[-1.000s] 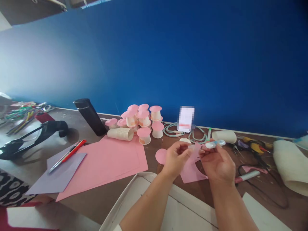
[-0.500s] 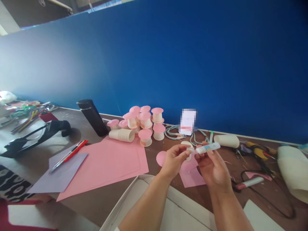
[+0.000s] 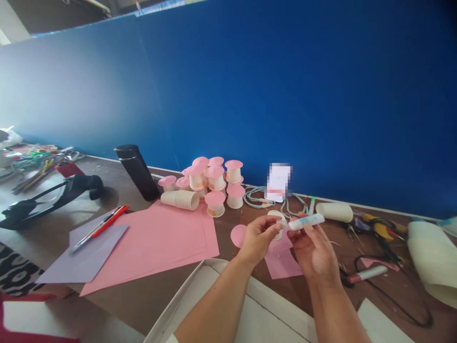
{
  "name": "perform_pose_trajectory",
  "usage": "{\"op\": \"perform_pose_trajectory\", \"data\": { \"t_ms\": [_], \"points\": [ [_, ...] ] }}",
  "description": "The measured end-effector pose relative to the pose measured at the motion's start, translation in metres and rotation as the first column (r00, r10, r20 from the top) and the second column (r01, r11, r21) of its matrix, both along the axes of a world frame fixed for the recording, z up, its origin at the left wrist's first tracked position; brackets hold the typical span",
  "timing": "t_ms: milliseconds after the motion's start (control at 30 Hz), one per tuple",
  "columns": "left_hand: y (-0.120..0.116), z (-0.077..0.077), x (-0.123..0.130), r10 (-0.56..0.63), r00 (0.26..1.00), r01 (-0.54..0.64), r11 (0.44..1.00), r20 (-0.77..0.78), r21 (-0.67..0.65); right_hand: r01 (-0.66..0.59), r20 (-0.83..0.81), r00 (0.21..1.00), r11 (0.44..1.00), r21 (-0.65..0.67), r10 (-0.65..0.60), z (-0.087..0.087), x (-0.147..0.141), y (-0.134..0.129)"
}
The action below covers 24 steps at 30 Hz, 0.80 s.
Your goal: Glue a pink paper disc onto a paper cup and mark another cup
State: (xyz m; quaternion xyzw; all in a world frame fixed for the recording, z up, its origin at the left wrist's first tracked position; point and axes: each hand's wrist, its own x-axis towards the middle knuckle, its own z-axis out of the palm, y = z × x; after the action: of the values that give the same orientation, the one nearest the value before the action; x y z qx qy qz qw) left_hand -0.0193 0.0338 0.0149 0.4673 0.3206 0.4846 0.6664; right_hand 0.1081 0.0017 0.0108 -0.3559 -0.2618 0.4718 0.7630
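My right hand (image 3: 317, 252) is closed around a white glue stick (image 3: 306, 222) with blue print, tilted up to the right. Pinched between the fingers of my left hand (image 3: 260, 236) is a small translucent cap (image 3: 282, 223), just left of the tube's end and apart from it. A white paper cup (image 3: 274, 215) stands behind my left fingertips, partly hidden by them. Beside the left wrist lies a pink paper disc (image 3: 237, 235). Under and between the hands is a cut pink paper sheet (image 3: 282, 265).
Several paper cups topped with pink discs (image 3: 215, 199) stand near the blue partition (image 3: 250, 85). Left of them are stacked cups (image 3: 179, 200), pink sheets (image 3: 160, 243), a red utility knife (image 3: 103, 227) and a black bottle (image 3: 137, 172). Cables (image 3: 389, 243) and a roll (image 3: 432, 259) lie right.
The view has shifted slightly. The glue stick and cap stay in the same hands, nearly in the same pose, with a small gap between them.
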Motion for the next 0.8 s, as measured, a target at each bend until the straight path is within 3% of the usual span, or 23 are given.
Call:
{"op": "perform_pose_trajectory", "data": {
  "t_ms": [200, 500, 800],
  "points": [
    [0.0015, -0.0034, 0.0006, -0.018, 1.0, 0.018, 1.0, 0.023, -0.004, -0.004, -0.025, 1.0, 1.0, -0.004, 0.004, -0.0004, 0.0, 0.0006],
    [-0.0019, 0.0046, -0.0005, 0.003, 1.0, -0.003, 1.0, 0.003, -0.02, 0.002, -0.003, 1.0, 1.0, -0.012, -0.002, -0.0025, -0.0002, 0.0011],
    [0.0001, -0.0013, 0.0021, -0.021, 0.998, 0.023, 0.999, 0.065, -0.038, -0.002, -0.012, 1.0, 1.0, -0.01, 0.001, -0.0043, 0.0, 0.0025]
  ]
}}
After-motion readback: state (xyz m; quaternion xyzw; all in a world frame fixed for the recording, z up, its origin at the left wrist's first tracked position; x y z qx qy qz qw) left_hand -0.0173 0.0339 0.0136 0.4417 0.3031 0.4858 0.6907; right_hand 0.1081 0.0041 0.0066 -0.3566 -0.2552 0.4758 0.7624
